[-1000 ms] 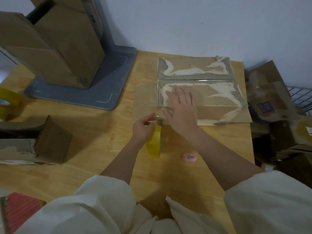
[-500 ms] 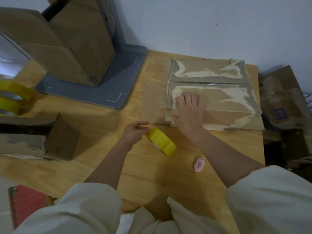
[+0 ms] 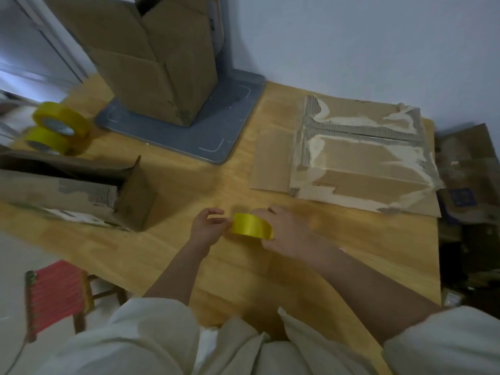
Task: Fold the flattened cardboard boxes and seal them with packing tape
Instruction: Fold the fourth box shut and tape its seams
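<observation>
Nearest to us, our cream sleeves (image 3: 151, 339) fill the bottom edge, and a red stool (image 3: 54, 290) stands on the floor at near left. Over the wooden tabletop (image 3: 365, 239), our right hand (image 3: 286, 231) curls round the yellow tape roll (image 3: 253, 225), gripping it from the right. Our left hand (image 3: 206, 226) sits just left of the roll with fingers bent toward it; whether it pinches the tape end we cannot tell through the blur. Farther right lies the flattened cardboard box (image 3: 359, 161), streaked with torn tape. At left an open box (image 3: 81, 193) lies on its side, with two more yellow rolls (image 3: 58, 128) stacked beyond it. Farthest, a tall box (image 3: 154, 55) stands on a grey base (image 3: 205, 123).
</observation>
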